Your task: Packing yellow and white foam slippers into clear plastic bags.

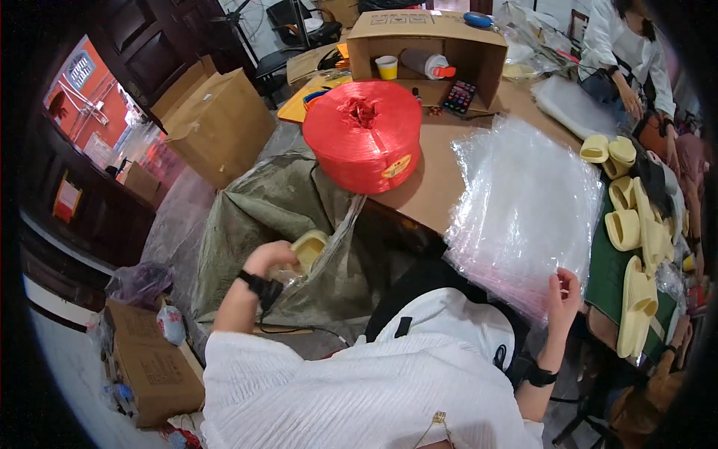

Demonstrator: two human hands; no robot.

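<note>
At the mouth of a green woven sack on my left, my left hand is closed at the edge of a pale yellow slipper. Shiny clear plastic shows just under the slipper, and part of it is hidden inside the sack. My right hand is at the near right corner of a stack of clear plastic bags, its fingers slightly bent and apart. It touches the edge of the stack and grips nothing that I can see.
A big red roll of plastic twine stands on the table beside the sack. Behind it, a cardboard box on its side holds a cup and a bottle. Several yellow slippers line the right, where other people sit.
</note>
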